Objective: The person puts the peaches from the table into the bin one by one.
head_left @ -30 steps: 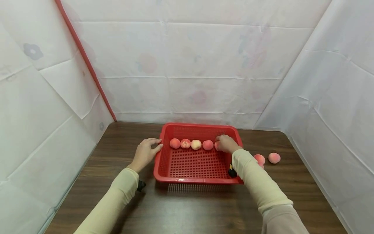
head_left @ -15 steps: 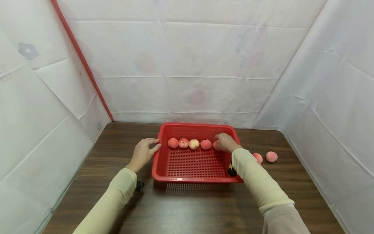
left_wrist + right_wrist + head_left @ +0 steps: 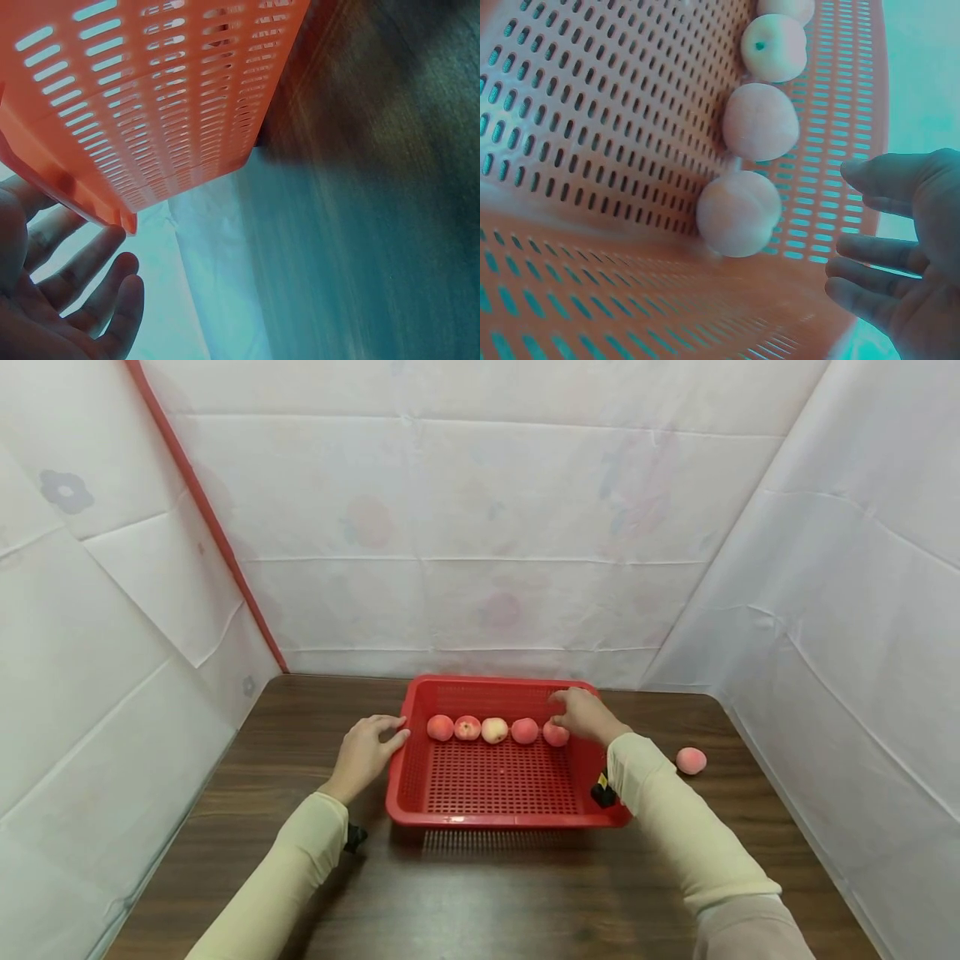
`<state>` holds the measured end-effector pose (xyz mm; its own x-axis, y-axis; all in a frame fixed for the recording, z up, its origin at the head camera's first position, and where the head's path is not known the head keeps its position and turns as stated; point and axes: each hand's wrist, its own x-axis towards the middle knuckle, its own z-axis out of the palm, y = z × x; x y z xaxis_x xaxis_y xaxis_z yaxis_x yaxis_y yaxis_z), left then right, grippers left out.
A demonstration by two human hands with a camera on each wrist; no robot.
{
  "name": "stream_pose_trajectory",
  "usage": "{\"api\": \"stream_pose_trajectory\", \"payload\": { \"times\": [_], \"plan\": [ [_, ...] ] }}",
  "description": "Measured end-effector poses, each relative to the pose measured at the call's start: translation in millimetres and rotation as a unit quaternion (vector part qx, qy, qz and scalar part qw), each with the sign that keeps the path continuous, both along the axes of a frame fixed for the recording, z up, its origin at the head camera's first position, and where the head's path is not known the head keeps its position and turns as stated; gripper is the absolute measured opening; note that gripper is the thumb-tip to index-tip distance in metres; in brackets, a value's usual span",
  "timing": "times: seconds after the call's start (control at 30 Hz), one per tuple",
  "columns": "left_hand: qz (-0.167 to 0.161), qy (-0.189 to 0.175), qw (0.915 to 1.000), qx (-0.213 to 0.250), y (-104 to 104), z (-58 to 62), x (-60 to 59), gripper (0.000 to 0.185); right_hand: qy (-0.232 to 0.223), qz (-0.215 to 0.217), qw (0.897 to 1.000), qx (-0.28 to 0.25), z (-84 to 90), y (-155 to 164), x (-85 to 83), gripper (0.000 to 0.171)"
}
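White sheeting (image 3: 465, 527) backs the tabletop (image 3: 487, 902); outstretched left hand (image 3: 360, 757), spread, touches the red basket (image 3: 495, 821) at its left rim; right hand (image 3: 588, 715), fingers parted, hovers near the rightmost peach (image 3: 556, 735).

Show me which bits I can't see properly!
Head view: the right sleeve hides part of the red basket's right rim and some of the table, so I can't tell if anything lies under it.
Head view: the pink wall print is too faint to name.
Left wrist view: the basket's side hides the fruit; the left edge cuts off part of the left hand.
Right wrist view: the top edge cuts through one peach.
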<state>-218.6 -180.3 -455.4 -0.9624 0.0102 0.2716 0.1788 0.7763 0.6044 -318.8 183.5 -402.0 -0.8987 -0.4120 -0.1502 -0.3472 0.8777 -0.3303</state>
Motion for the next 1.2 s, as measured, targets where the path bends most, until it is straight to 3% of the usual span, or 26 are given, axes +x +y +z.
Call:
{"api": "stream_pose_trajectory", "payload": {
  "times": [0.5,1.03,1.2],
  "plan": [
    [-0.002,-0.008,0.9999,0.006,1,0.7,0.1,0.038,0.049,0.005,0.999,-0.01,15.2,12,4.2,0.04],
    [-0.013,-0.002,0.9999,0.008,5,4.1,2.5,0.038,0.04,-0.025,0.999,-0.002,31.7,40,14.8,0.043],
    [-0.002,0.01,0.9999,0.008,3,6.4,4.1,0.037,0.037,-0.019,0.999,-0.012,39.4,47,14.3,0.043]
  ]
}}
